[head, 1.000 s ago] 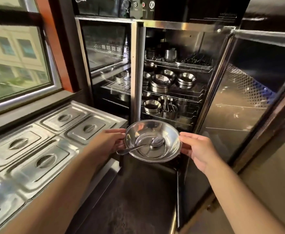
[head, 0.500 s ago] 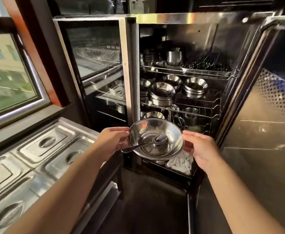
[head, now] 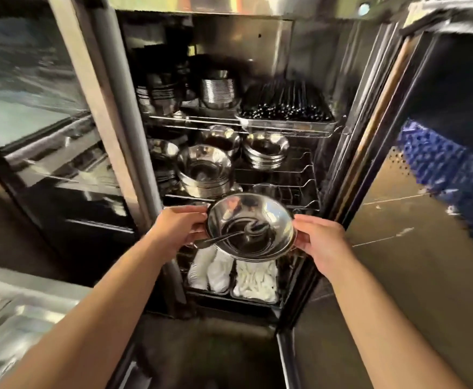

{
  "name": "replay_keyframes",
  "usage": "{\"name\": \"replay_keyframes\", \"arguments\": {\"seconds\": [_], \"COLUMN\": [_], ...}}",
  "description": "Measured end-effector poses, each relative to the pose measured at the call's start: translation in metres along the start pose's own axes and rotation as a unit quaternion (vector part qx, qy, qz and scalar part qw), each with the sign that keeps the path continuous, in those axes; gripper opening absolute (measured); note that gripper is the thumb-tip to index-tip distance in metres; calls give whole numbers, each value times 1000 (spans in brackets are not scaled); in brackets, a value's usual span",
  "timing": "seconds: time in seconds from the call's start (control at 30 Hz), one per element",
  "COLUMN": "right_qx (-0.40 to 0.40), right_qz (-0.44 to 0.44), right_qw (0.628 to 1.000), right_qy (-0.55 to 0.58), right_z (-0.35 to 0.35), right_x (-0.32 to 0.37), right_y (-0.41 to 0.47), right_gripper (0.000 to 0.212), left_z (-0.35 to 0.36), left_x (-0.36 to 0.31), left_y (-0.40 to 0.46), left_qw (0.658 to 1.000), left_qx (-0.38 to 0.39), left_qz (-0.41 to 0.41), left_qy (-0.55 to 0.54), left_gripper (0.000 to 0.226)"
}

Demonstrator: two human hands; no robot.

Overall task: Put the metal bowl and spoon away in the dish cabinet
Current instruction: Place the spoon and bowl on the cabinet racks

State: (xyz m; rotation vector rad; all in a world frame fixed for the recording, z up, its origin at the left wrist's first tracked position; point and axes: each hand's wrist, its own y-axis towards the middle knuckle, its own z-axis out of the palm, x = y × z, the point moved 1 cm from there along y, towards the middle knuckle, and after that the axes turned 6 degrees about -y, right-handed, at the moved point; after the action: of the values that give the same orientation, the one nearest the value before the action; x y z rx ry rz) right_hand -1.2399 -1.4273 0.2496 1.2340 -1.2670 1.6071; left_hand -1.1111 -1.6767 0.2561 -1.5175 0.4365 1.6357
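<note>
A shiny metal bowl (head: 269, 217) is held level in front of the open dish cabinet (head: 339, 169). My left hand (head: 177, 227) grips its left rim and my right hand (head: 318, 242) grips its right rim. A metal spoon (head: 224, 237) lies inside the bowl, handle pointing left toward my left hand. The bowl hangs just below the middle wire shelf (head: 291, 175), where stacks of similar bowls (head: 204, 169) stand.
The top shelf holds stacked bowls (head: 218, 92) and a tray of dark chopsticks (head: 285, 108). White cloths (head: 235, 273) fill trays at the cabinet bottom. The cabinet door (head: 415, 220) stands open on the right. A steel counter (head: 10, 313) is at lower left.
The view has come much closer to the cabinet. Both hands have carried the bowl with the spoon forward, up to the shelves.
</note>
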Motion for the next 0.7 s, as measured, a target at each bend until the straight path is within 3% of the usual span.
{"name": "replay_keyframes", "arguments": {"seconds": [0.3,0.47,0.7], "right_qx": [-150,-205,-196], "right_qz": [-2,-12,-29], "right_qw": [987,970,917], "right_qy": [-52,-131,-346], "right_z": [1,6,25], "right_x": [36,41,40], "right_y": [116,165,204], "right_gripper": [18,30,25], "left_z": [78,106,122], "left_x": [-34,-41,-28], "left_y": [146,198,244], "left_qw": [992,979,967], "left_qx": [123,163,161], "left_qz": [-17,-25,-43], "left_qy": [31,118,192], "left_gripper": [22,18,12]}}
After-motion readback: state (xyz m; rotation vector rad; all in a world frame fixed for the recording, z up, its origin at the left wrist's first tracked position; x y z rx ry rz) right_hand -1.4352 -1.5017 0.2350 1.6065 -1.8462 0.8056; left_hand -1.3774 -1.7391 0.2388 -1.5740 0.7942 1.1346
